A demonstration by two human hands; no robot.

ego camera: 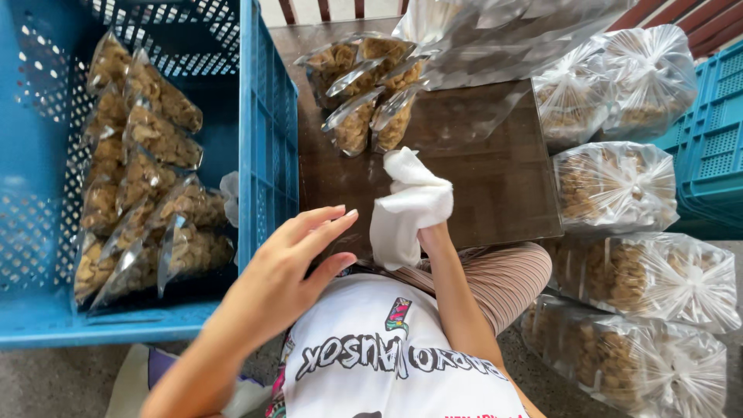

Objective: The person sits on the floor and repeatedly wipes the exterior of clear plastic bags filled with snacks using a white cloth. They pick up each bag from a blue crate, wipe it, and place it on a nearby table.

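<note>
white cloth [409,203] in right hand [435,234] grip stands upright, seemingly pointing away; left hand [298,263] spread wide, empty.

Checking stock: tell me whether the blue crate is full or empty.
Partly full. The blue crate holds snack packets along its left side; the right side shows bare floor.

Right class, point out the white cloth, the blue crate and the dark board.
white cloth [410,205], head view, middle fold.
blue crate [267,155], head view, right wall.
dark board [495,186], head view, bare top.

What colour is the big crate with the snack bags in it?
Blue: the crate with holes in its walls, seen in the head view.
</note>
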